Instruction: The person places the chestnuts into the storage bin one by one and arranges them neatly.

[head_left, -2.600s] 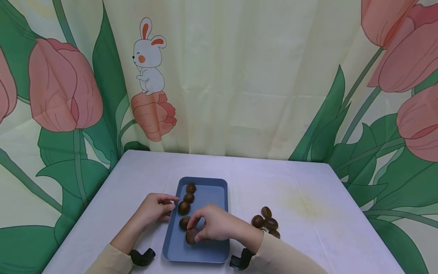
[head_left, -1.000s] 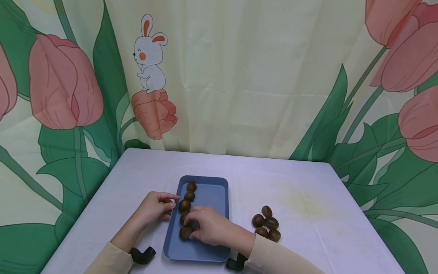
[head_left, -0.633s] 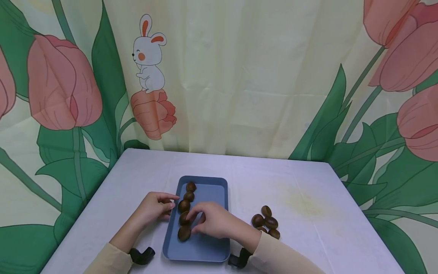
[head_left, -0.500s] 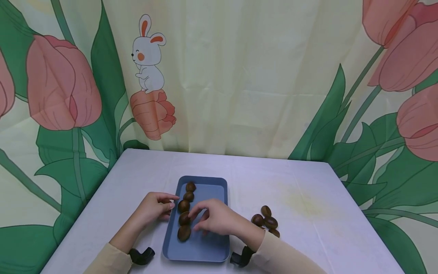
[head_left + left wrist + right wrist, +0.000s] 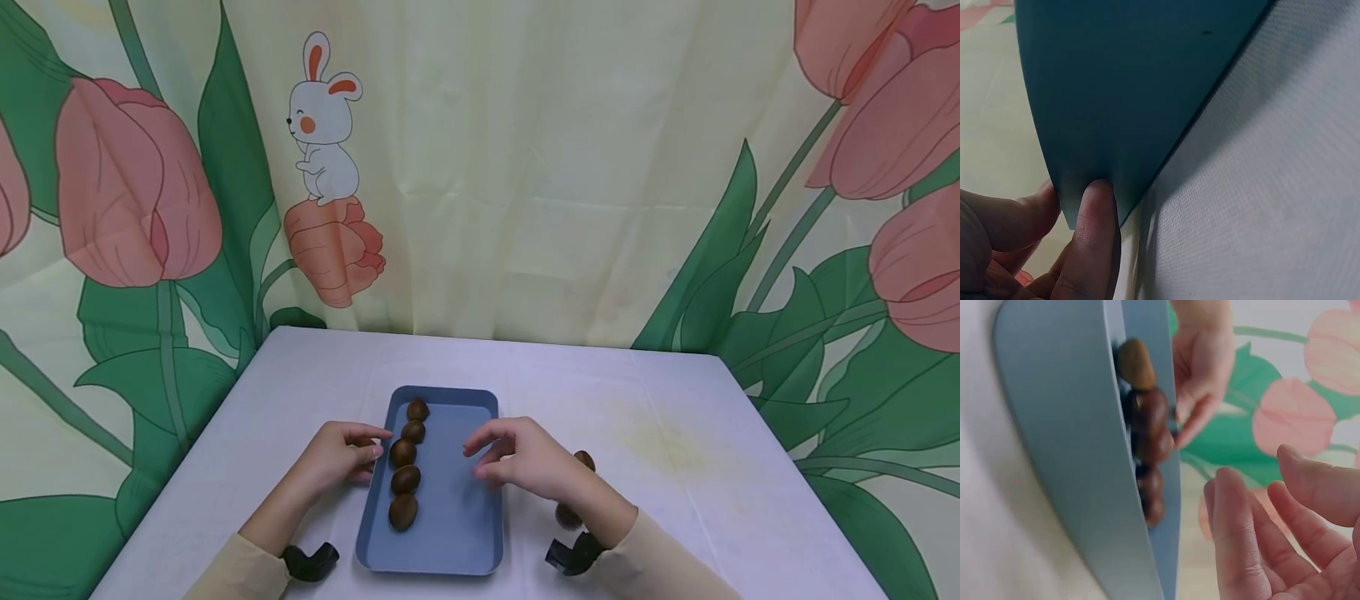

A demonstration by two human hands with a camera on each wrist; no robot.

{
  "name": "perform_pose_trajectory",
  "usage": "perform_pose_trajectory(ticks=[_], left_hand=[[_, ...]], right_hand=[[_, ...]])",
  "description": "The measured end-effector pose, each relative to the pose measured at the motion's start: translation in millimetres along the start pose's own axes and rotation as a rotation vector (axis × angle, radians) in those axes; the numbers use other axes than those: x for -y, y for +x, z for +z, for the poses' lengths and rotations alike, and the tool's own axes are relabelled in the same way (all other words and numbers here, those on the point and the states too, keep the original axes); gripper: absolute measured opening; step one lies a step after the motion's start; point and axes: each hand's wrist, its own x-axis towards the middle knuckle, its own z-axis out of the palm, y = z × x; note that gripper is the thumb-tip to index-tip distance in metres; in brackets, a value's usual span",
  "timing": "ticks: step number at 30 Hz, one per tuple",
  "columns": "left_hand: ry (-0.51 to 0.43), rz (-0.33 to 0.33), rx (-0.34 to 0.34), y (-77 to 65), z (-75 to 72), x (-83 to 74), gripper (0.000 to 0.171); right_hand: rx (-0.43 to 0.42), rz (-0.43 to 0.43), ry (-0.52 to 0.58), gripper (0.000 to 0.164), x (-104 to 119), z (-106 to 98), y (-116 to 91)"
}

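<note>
Chestnuts point(image 5: 405, 481), five of them, lie in a row along the left side of a blue tray point(image 5: 457, 500) on the white worktop point(image 5: 712, 467). More chestnuts point(image 5: 567, 517) sit to its right, partly hidden by the right forearm point(image 5: 607, 506). The right hand point(image 5: 525, 454) hovers at the tray's right rim, fingers parted, holding nothing; the left hand point(image 5: 341, 454) rests loosely extended fingers against the left wall. Behind hangs a curtain point(image 5: 562, 167) printed with a rabbit point(image 5: 324, 117) and pink tulips point(image 5: 142, 183).

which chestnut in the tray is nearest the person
The chestnut lowest in the tray in the head view; the other four line up beyond it.
</note>
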Motion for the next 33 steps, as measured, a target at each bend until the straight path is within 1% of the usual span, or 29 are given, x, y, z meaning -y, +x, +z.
perform_pose_trajectory(ticks=[4, 8, 12, 16, 24, 28, 33], left_hand=[[-0.003, -0.006, -0.006, -0.7, 0.4, 0.3, 0.027], [-0.004, -0.002, -0.008, -1.2, 1.0, 0.6, 0.027], [-0.003, 0.003, -0.013, -1.3, 1.2, 0.8, 0.026], [-0.001, 0.004, -0.015, -1.5, 0.9, 0.6, 0.026], [0.007, -0.004, -0.016, -0.8, 0.8, 0.4, 0.026], [0.007, -0.002, -0.015, -0.5, 1.0, 0.5, 0.026], [0.007, -0.002, -0.023, -0.8, 1.1, 1.6, 0.025]], right_hand=[[-0.065, 0.011, 0.002, 0.031, -8, -19, -12], [-0.152, 0.026, -0.032, 0.032, -21, -42, -24], [-0.242, 0.067, -0.136, 0.031, -33, -63, -38], [-0.305, 0.112, -0.226, 0.03, -46, -79, -51], [-0.381, 0.2, -0.271, 0.031, -70, -95, -68], [-0.394, 0.221, -0.274, 0.031, -79, -100, -72], [-0.372, 0.23, -0.271, 0.032, -90, -103, -73]])
